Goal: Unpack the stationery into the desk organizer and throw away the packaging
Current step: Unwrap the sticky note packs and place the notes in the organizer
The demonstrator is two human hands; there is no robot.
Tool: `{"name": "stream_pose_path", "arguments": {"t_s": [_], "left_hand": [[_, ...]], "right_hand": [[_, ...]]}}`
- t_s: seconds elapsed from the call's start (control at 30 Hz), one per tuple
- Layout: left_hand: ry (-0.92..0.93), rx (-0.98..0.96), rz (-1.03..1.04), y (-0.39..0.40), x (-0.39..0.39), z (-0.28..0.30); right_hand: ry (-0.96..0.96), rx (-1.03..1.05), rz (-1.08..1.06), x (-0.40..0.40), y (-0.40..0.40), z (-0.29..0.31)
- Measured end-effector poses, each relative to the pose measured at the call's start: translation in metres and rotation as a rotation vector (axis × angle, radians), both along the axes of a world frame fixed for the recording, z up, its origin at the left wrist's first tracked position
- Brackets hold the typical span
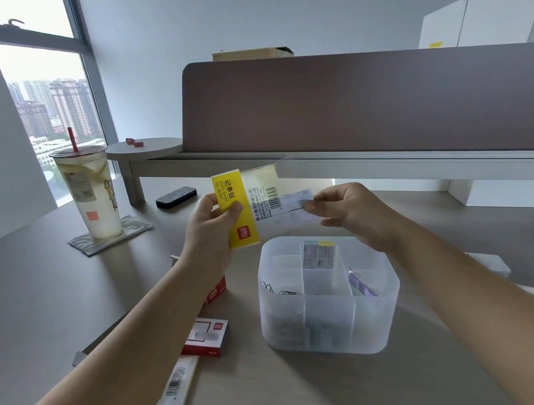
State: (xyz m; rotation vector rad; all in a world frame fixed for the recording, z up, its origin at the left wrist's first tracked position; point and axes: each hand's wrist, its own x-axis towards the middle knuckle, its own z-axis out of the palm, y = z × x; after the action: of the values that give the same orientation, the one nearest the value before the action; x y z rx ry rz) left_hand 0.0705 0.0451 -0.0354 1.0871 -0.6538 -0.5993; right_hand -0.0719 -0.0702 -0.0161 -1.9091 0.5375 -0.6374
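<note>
Head view is showing the left hand [208,226] pinching the yellow-banded end of the sticky-note pack [252,206] while the right hand [346,211] is pinching its clear wrapper edge, above the counter [46,287]. The translucent, rounded plastic organizer [328,297] is sitting directly below, its contents blurring behind frosted walls; the left forearm is partly hiding a red box [216,289].

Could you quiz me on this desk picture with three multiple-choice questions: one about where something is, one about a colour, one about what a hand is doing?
1. Where does the iced drink cup stand?
A. inside the organizer
B. on a coaster at the desk's left
C. on the divider

2. What colour is the band on the sticky-notes pack?
A. yellow
B. green
C. blue

3. What is the right hand doing?
A. resting flat
B. pinching the pack's wrapper
C. holding the cup

Answers: 1 B, it sits on the grey coaster; 2 A, the band is bright yellow; 3 B, its fingertips grip the clear wrapper's end.
</note>
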Motion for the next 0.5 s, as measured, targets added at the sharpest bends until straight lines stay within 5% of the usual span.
{"name": "stream_pose_path", "arguments": {"t_s": [0.2,0.5], "left_hand": [[0.003,0.094,0.104,0.007,0.011,-0.010],[0.014,0.136,0.135,0.006,0.005,-0.007]], "right_hand": [[-0.021,-0.177,-0.091,-0.019,-0.009,0.007],[0.357,-0.414,-0.029,-0.036,-0.015,0.020]]}}
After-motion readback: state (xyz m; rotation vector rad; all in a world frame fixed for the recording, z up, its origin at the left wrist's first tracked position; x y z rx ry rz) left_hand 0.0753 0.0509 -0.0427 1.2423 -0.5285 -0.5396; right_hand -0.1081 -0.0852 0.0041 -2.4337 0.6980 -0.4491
